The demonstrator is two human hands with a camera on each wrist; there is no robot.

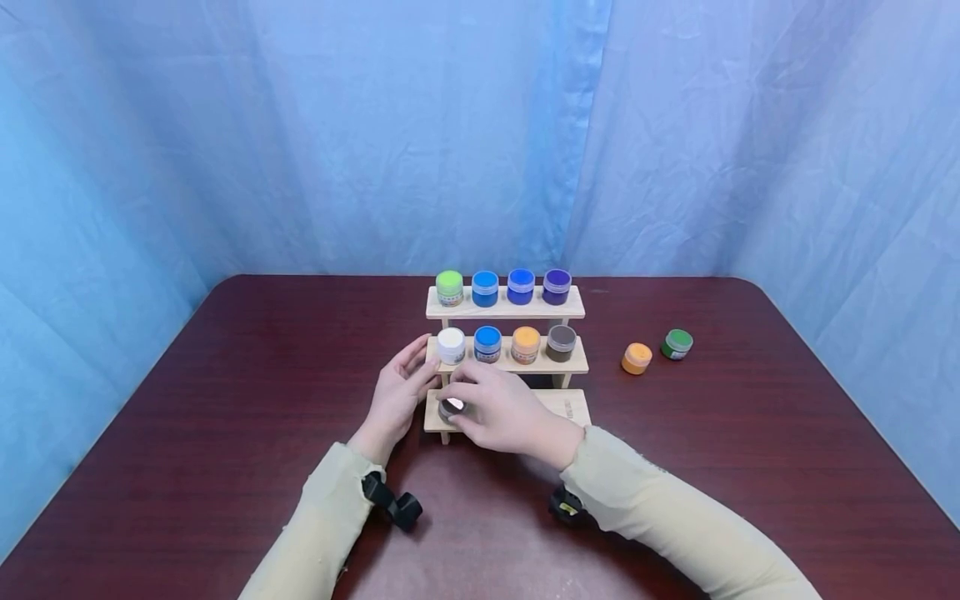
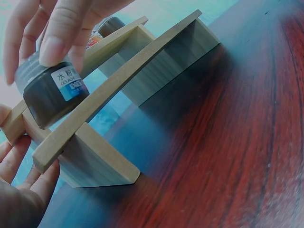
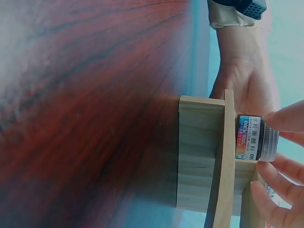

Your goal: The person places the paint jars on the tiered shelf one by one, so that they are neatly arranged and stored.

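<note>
A three-step wooden rack stands on the table with paint jars on its upper two steps. My right hand pinches a dark paint jar by its clear lid, at the left end of the lowest step. The label on this jar shows in both wrist views. Its base is at the step's surface; I cannot tell if it bears on it. My left hand holds the rack's left side, thumb and fingers about the end of the middle step.
An orange jar and a green jar are on the table right of the rack. White, blue, orange and dark jars line the middle step; light green, blue and purple ones the top. A blue curtain hangs behind.
</note>
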